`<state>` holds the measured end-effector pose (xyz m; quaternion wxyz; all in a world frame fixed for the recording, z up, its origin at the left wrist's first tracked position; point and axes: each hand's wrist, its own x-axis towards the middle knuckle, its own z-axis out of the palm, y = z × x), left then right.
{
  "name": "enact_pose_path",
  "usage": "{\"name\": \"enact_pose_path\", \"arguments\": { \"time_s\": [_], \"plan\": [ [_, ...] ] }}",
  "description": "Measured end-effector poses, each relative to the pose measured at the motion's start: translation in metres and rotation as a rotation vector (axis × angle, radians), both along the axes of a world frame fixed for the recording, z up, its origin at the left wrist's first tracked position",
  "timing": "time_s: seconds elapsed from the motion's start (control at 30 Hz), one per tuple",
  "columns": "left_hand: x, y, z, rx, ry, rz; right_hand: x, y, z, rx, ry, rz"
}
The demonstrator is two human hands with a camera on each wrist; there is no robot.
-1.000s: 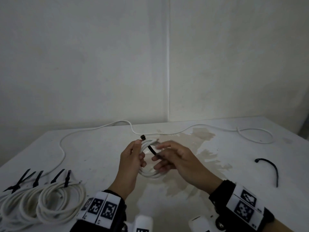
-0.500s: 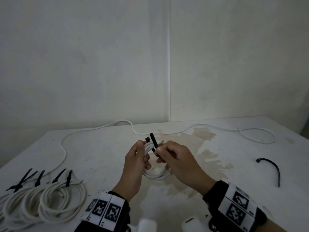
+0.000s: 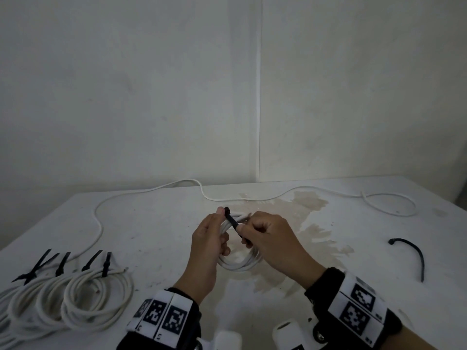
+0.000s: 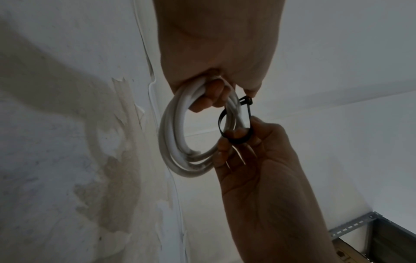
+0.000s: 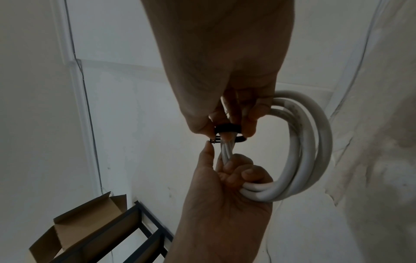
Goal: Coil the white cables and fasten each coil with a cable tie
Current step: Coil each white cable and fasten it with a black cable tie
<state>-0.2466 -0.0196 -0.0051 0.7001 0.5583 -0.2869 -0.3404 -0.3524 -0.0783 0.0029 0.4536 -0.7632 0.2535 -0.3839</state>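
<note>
My left hand (image 3: 215, 229) grips a small white cable coil (image 3: 238, 264) just above the table, with its thumb tip by the head of a black cable tie (image 3: 231, 219). In the left wrist view the tie (image 4: 234, 139) forms a loose loop round the coil's strands (image 4: 173, 142). My right hand (image 3: 249, 232) pinches the tie's strap beside the coil. The right wrist view shows the same pinch (image 5: 226, 128) on the strap, with the coil (image 5: 313, 142) hanging to the right. The tie's tail end is hidden in my right fingers.
Several tied coils (image 3: 75, 299) lie at the table's front left. A loose white cable (image 3: 252, 198) runs along the back edge to a loop at the far right. A spare black tie (image 3: 414, 253) lies on the right. A cardboard box (image 5: 85, 224) stands below the table.
My right hand has brought the tie's strap down from upright to slant across the coil. The hands have moved closer together and the coil has stayed in my left hand.
</note>
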Motion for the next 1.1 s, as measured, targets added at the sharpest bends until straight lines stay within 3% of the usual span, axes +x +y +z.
{"name": "enact_pose_path", "arguments": {
  "time_s": [0.63, 0.97, 1.1],
  "plan": [
    [0.004, 0.002, 0.002, 0.001, -0.036, 0.031, 0.006, 0.006, 0.002, 0.024, -0.017, -0.013],
    [0.002, 0.008, 0.002, -0.002, -0.116, 0.035, 0.012, 0.005, -0.005, -0.165, 0.027, -0.035],
    [0.004, 0.007, 0.004, -0.021, -0.115, 0.074, 0.009, 0.010, -0.006, -0.113, -0.005, 0.007]
  ]
}}
